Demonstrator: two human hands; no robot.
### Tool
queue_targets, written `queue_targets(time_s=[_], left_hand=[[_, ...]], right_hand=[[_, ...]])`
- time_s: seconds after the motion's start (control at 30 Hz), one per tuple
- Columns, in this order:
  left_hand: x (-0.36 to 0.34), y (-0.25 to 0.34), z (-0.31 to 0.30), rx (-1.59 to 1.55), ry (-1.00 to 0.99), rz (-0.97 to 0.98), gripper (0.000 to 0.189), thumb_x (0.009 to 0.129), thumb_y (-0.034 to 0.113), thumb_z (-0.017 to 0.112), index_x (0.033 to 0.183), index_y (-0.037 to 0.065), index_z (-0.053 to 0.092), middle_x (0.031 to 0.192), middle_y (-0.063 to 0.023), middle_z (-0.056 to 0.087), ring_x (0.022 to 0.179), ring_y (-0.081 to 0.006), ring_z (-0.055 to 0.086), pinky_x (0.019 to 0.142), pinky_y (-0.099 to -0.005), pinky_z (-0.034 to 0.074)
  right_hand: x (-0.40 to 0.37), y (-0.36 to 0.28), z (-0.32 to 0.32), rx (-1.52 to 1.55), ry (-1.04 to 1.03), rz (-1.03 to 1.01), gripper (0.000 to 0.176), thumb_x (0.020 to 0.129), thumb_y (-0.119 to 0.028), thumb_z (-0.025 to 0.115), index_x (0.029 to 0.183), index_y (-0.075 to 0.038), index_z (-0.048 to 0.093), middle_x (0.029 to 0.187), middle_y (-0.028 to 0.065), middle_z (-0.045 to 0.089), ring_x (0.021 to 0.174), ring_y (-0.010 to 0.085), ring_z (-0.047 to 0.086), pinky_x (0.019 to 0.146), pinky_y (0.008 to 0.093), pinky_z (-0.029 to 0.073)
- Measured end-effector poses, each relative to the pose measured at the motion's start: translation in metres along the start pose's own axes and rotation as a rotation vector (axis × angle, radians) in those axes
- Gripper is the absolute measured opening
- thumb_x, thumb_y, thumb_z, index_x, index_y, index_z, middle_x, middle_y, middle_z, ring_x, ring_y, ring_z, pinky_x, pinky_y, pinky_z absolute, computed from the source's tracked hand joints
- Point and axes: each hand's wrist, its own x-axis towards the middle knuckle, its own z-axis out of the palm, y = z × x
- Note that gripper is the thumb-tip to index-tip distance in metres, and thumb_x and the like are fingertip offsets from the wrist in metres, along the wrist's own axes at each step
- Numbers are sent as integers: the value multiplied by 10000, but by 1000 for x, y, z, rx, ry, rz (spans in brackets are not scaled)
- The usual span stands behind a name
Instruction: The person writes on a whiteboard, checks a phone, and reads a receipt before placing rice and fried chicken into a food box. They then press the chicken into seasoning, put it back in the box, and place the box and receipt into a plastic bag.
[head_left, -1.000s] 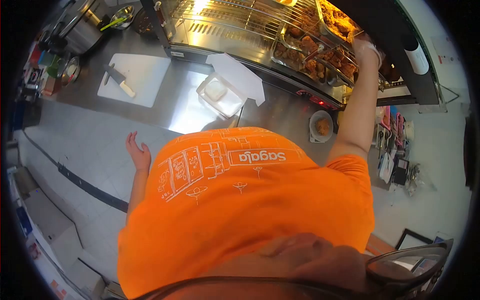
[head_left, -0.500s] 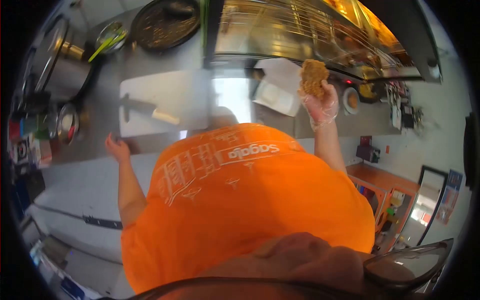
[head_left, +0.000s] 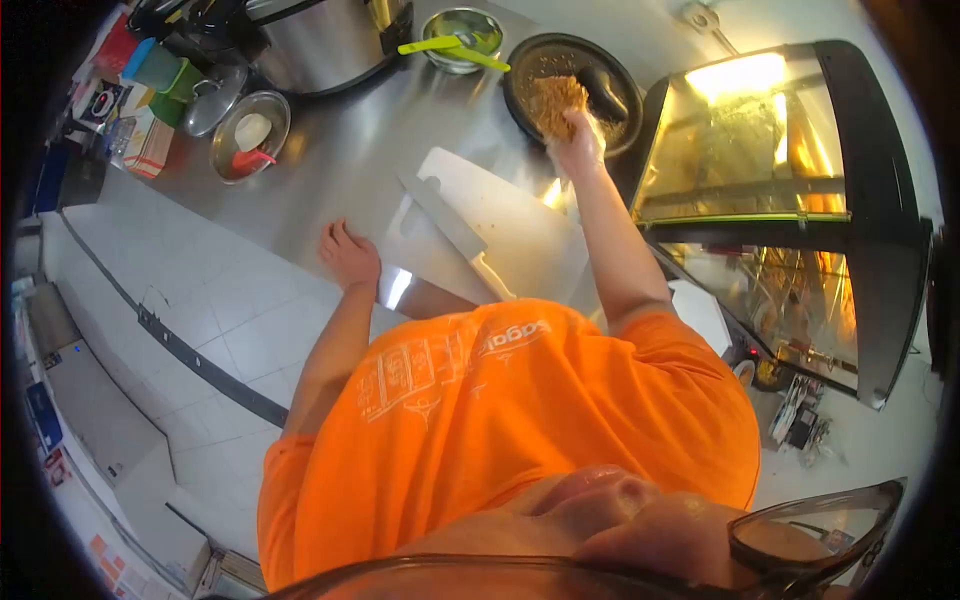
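My right hand (head_left: 578, 145), in a clear plastic glove, holds a brown breaded fried cutlet (head_left: 556, 103) over a wide round black mortar (head_left: 625, 135). A dark pestle (head_left: 602, 92) lies in that mortar, beside the cutlet. My left hand (head_left: 350, 255) is bare and rests on the counter's front edge with its fingers extended and nothing in it. Between my arms, a white cutting board (head_left: 530, 215) bears a large knife (head_left: 445, 218) with a pale handle.
Behind the board stands a metal bowl (head_left: 478, 32) with a bright green utensil (head_left: 455, 45) across it. A large steel pot (head_left: 325, 45) is at the back left. Another metal bowl (head_left: 225, 150) holds a red-handled tool. The lit glass display case (head_left: 745, 160) borders the right side.
My right hand has carried the cutlet from beside the white open box, in front of the display case, over to the black mortar. The view has turned left. My left hand now rests at the counter edge.
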Motion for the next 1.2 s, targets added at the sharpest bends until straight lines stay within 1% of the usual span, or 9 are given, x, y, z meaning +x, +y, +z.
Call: queue_targets(time_s=[0.03,0.2,0.43,0.53,0.67,0.87,0.97,1.1,1.2], left_hand=[[0,1,-1,12,4,2,405,847,130,532,1244,54,513,1318,-156,443,1247,-349,414,1060,-481,323],[5,2,-5,-2,-25,13,421,841,123,526,1258,73,501,1329,-148,425,1250,-353,399,1076,-497,294],[10,8,-11,-2,-99,-10,442,833,99,524,1272,86,486,1345,-140,412,1291,-341,377,1077,-519,283],[8,6,-6,0,-87,-4,447,827,97,530,1272,94,490,1348,-136,411,1301,-329,374,1080,-519,277],[9,5,-7,12,-77,-4,418,844,111,518,1262,101,511,1341,-135,430,1286,-335,394,1081,-503,272],[10,7,-6,15,-90,-12,439,833,105,532,1271,110,498,1355,-120,419,1310,-309,375,1090,-516,261],[9,9,-9,10,-76,-8,439,835,106,530,1272,112,498,1355,-115,421,1308,-304,380,1089,-515,264],[6,6,-12,20,-98,-8,431,841,106,524,1270,112,499,1353,-119,422,1305,-308,384,1092,-510,268],[7,6,-8,16,-73,-9,430,842,112,522,1272,113,499,1352,-120,424,1306,-311,384,1092,-505,273]], right_hand=[[38,10,12,326,146,131,452,828,-230,594,1238,-45,554,1151,165,636,1023,297,633,921,407,490],[81,1,27,-1303,95,-174,595,882,-473,568,1336,-94,499,1330,245,519,1206,389,525,1021,473,396],[143,43,-45,-1567,198,118,805,908,-675,392,1538,-210,208,1212,208,616,1087,362,610,979,473,417],[188,98,-81,-1208,318,5,851,874,-731,405,1519,-202,238,1239,242,607,1049,385,645,879,552,493],[181,21,-66,743,302,332,339,851,-306,736,1081,-127,563,905,104,633,657,232,600,505,337,520],[81,-118,-23,-339,319,-27,617,860,-405,700,1378,-154,478,906,108,596,777,123,570,542,315,483],[108,-23,-6,-1607,-187,109,641,906,-568,530,1377,-135,483,1245,200,602,1065,368,605,932,500,434],[164,-23,-23,-1153,-606,310,626,828,-588,637,1076,-14,665,859,143,657,667,242,601,658,399,501],[135,-98,-11,-884,-147,221,617,790,-569,680,1032,-2,663,787,109,634,601,217,572,598,371,489]])
